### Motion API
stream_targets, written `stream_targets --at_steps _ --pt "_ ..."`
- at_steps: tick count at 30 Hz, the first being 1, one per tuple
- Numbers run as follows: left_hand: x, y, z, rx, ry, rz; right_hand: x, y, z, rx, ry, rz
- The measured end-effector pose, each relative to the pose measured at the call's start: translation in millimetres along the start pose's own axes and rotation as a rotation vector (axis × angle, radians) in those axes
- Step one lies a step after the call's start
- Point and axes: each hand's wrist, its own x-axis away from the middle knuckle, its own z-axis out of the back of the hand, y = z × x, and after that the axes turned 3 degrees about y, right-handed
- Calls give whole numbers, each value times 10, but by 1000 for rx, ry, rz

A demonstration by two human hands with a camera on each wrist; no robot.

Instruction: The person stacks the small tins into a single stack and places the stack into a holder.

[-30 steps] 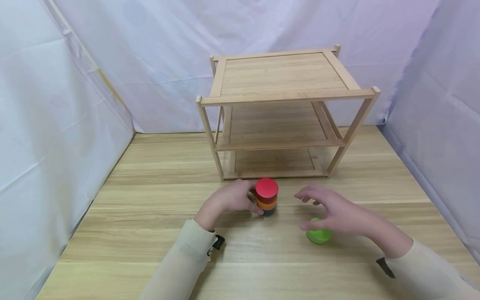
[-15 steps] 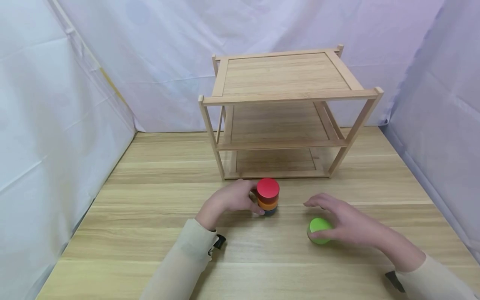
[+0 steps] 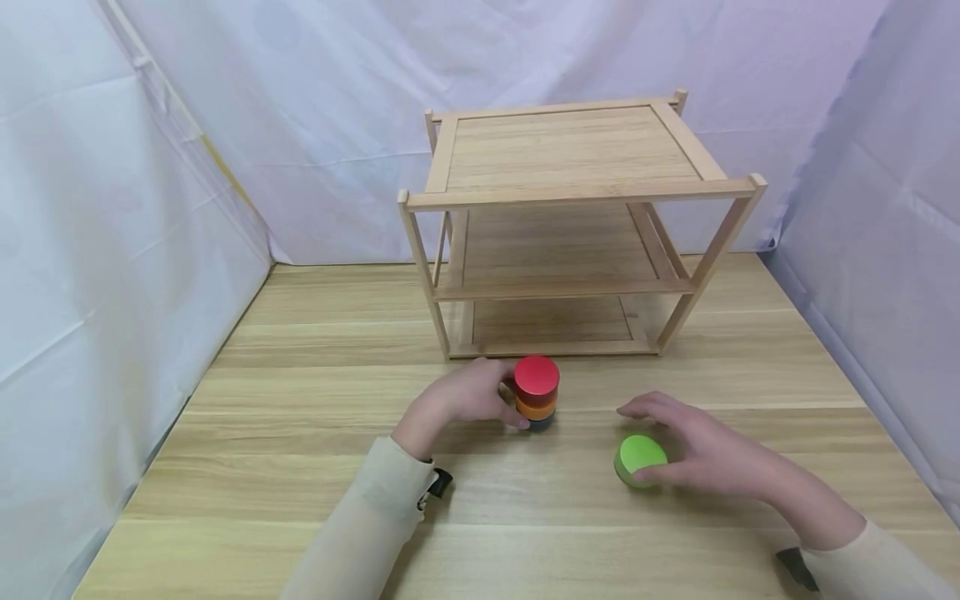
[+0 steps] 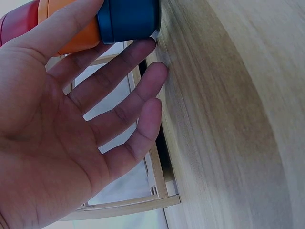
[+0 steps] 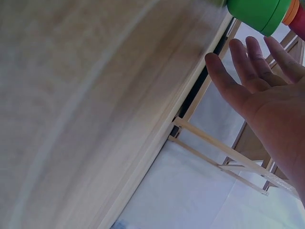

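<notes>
Three round, lidded tins stand stacked near the table's middle: a red tin (image 3: pixel 536 377) on top, an orange tin (image 3: pixel 536 408) between and a dark blue tin (image 4: pixel 133 20) at the bottom. My left hand (image 3: pixel 468 392) steadies the stack from its left side, thumb in front and forefinger behind; the other fingers are loosely extended. To the right, a green tin (image 3: pixel 640 454) sits alone on the table. My right hand (image 3: pixel 705 446) spreads around its right side, thumb tip overlapping its near edge and fingers beyond it. Whether the thumb touches it I cannot tell.
Behind the tins stands a wooden rack (image 3: pixel 566 196) with three shelves, its front legs just beyond the stack. White cloth (image 3: pixel 330 117) hangs at the back and both sides of the wood-grain table (image 3: pixel 300 492).
My right hand has drawn back to the right and slightly nearer, showing more of the green tin's top. The left hand and the stack have kept their place.
</notes>
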Motion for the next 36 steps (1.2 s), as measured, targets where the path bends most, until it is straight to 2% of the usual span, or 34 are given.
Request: stream_targets --at_steps 16,36 --pt "0 14 -2 -9 -1 4 51 40 20 35 -94 16" --pt "16 30 11 0 -4 5 54 51 29 60 -124 28"
